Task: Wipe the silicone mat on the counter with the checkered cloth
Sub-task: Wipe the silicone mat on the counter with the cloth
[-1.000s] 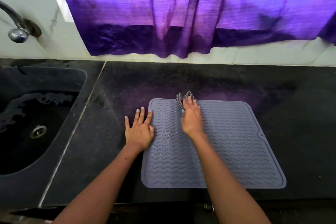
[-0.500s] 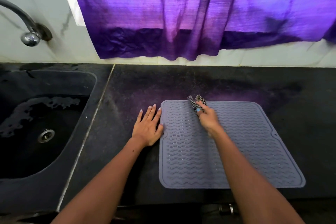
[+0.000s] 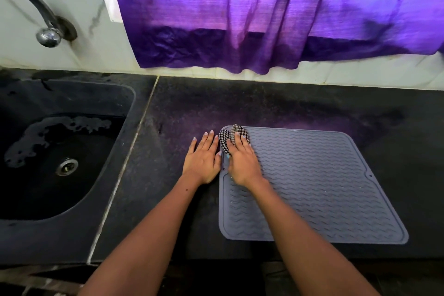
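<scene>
Pressing: right hand (image 3: 242, 163) flat on checkered cloth (image 3: 225, 140), at silicone mat's (image 3: 324, 187) far-left corner
Left hand (image 3: 203, 160): fingers spread flat on counter (image 3: 180, 113), holding nothing

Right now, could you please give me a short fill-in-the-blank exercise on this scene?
1. The right hand presses the checkered cloth onto the mat's far ____ corner.
2. The left hand lies flat on the ____, beside the silicone mat.
3. The sink lies to the ____ of the mat.

Missing words: left; counter; left
</scene>
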The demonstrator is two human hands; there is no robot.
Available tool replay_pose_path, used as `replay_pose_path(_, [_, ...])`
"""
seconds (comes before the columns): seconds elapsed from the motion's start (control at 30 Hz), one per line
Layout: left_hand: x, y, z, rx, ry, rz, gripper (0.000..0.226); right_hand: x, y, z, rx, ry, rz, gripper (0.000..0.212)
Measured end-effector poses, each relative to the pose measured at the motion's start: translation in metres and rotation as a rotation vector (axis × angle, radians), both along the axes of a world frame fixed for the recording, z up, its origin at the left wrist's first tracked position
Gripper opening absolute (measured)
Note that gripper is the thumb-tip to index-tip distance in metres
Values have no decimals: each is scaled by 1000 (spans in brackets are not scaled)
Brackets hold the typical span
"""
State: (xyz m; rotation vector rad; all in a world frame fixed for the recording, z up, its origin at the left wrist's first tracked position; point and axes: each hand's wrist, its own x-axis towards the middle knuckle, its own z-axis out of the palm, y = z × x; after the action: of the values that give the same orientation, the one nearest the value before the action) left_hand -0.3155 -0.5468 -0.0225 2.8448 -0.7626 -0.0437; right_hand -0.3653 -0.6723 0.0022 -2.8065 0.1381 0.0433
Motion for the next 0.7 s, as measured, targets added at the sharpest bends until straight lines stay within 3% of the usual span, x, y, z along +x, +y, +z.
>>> replay_pose_path(0.1, [0, 0, 1, -13, 5, 8, 74, 8, -10, 9, 332, -3, -60, 49])
replay_pose_path(0.2, [0, 1, 2, -41, 16, 7, 70, 13, -15, 28, 1089, -13, -328, 42])
replay_pose_path(0.23, [1, 1, 2, -47, 19, 5, 69, 13, -17, 33, 1274, -47, -418, 40])
replay_pose_path(0.27, [1, 2, 1, -51, 22, 5, 69, 13, -17, 37, 1319, -78, -482, 39])
replay_pose_path(0.3, [2, 2, 1, -53, 24, 7, 66, 10, -16, 42, 1195, -105, -489, 40])
replay_pose_path(0.4, [3, 2, 0, -56, 27, 6, 56, -8, 1, 44, 533, -123, -282, 48])
replay_pose_path(0.5, [4, 4, 0, -71, 17, 7, 55, -28, 30, 22, 143, -30, -122, 63])
replay_pose_path(0.57, [4, 4, -1, -69, 24, 2, 57, -41, 42, 3, 14, -47, -105, 66])
replay_pose_path(0.7, [1, 4, 1, -89, 19, 8, 56, -44, 40, -6, -41, -102, -74, 67])
